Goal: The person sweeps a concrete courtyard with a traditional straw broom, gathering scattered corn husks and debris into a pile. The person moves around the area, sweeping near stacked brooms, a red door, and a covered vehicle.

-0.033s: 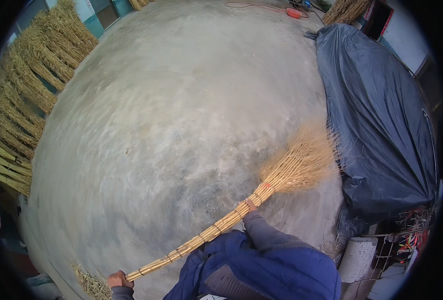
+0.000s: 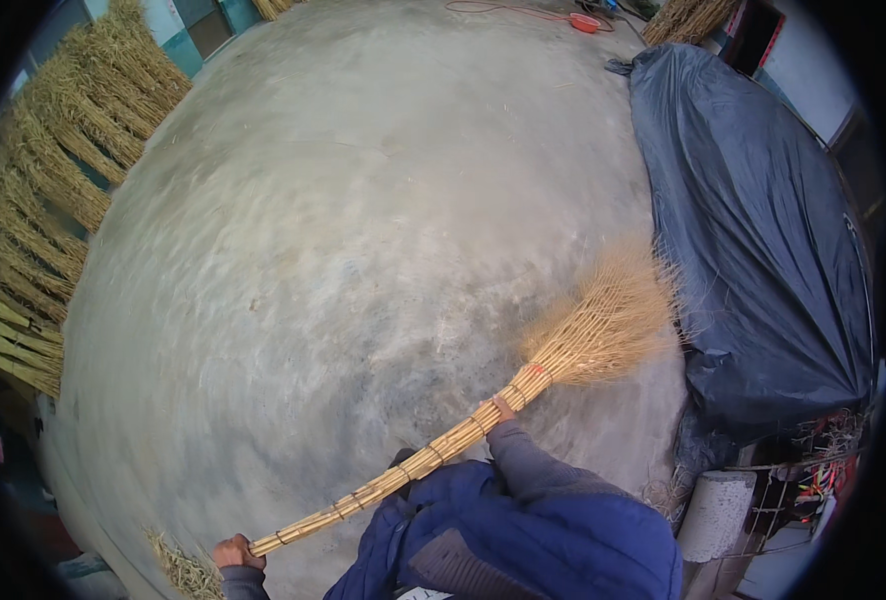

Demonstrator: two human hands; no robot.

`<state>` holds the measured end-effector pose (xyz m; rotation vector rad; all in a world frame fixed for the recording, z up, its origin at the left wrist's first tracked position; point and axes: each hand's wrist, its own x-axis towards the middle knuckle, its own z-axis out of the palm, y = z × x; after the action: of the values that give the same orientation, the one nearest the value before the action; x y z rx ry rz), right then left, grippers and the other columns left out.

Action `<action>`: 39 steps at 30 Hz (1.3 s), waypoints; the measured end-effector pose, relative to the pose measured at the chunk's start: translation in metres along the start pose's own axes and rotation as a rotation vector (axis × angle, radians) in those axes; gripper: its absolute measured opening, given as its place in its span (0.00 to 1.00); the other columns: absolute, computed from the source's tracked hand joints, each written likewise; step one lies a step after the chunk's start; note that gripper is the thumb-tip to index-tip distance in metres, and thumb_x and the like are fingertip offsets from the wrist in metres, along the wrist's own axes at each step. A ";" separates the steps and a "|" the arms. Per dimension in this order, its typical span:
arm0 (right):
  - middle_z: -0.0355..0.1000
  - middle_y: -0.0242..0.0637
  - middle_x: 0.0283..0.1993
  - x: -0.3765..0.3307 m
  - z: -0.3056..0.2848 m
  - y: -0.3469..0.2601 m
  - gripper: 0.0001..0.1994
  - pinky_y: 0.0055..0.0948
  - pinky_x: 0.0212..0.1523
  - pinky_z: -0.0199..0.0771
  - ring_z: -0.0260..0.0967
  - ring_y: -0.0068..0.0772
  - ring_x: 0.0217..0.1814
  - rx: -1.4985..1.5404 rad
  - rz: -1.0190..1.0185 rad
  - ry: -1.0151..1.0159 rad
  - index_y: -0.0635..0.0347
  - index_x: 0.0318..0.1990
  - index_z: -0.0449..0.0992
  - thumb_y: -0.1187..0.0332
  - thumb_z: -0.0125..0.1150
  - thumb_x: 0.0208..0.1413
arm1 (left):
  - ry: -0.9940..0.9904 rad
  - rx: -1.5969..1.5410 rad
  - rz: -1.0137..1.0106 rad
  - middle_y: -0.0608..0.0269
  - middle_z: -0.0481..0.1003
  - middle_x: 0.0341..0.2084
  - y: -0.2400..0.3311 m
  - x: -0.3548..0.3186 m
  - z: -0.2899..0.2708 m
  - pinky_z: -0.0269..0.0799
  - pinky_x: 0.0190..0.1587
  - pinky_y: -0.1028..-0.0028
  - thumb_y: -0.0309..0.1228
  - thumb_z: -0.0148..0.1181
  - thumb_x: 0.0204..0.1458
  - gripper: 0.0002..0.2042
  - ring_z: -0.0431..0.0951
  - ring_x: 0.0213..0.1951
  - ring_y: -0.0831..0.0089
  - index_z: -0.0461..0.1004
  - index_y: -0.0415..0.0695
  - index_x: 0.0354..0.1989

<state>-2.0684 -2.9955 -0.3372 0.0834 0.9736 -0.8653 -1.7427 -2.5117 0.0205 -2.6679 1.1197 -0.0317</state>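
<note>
Sweeping the wide grey concrete yard floor (image 2: 363, 230), mid-stroke beside the black plastic tarpaulin (image 2: 763, 230).

Long straw-coloured bound-stalk broom (image 2: 523, 385) slanted low, bristles on the floor; right hand (image 2: 501, 408) clenched mid-shaft, left hand (image 2: 238, 552) gripping the butt end. Next, probably: draw bristles leftward, clear of tarpaulin.

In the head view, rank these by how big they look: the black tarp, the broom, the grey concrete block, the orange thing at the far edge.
1. Black tarp: largest.
2. Broom: long, but far thinner.
3. Concrete block.
4. Orange thing: smallest, though it lies far from the camera, so its true size against the block is unsure.
</note>
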 end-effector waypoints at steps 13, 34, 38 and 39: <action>0.63 0.36 0.44 0.088 0.146 -0.044 0.17 0.42 0.46 0.74 0.64 0.39 0.44 0.189 -0.218 0.305 0.51 0.45 0.66 0.61 0.62 0.48 | 0.080 -0.033 0.439 0.57 0.67 0.08 0.043 0.440 -0.069 0.65 0.21 0.62 0.33 0.58 0.31 0.08 0.70 0.14 0.58 0.66 0.47 0.11; 0.74 0.44 0.34 0.317 0.591 0.134 0.20 0.34 0.34 0.77 0.74 0.38 0.32 -0.700 0.563 -0.204 0.68 0.42 0.73 0.65 0.67 0.44 | -0.591 0.256 -0.856 0.50 0.76 0.24 0.201 0.349 -0.279 0.71 0.31 0.54 0.46 0.59 0.42 0.14 0.77 0.30 0.49 0.72 0.48 0.29; 0.74 0.43 0.34 0.304 0.653 0.110 0.23 0.35 0.36 0.75 0.73 0.38 0.34 -0.828 0.453 -0.233 0.69 0.42 0.73 0.64 0.70 0.39 | -0.562 0.243 -0.891 0.50 0.76 0.24 0.215 0.365 -0.275 0.71 0.32 0.54 0.47 0.58 0.42 0.15 0.76 0.30 0.49 0.73 0.49 0.30; 0.74 0.42 0.35 0.305 0.659 0.100 0.24 0.36 0.37 0.75 0.73 0.37 0.35 -0.812 0.457 -0.270 0.69 0.42 0.73 0.64 0.71 0.37 | -0.545 0.231 -0.883 0.50 0.76 0.24 0.213 0.365 -0.265 0.71 0.32 0.54 0.47 0.58 0.42 0.15 0.76 0.30 0.48 0.73 0.49 0.31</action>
<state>-1.4661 -3.3937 -0.2101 -0.4793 0.9348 -0.0207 -1.6657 -2.9706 0.2002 -2.4909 -0.2313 0.3546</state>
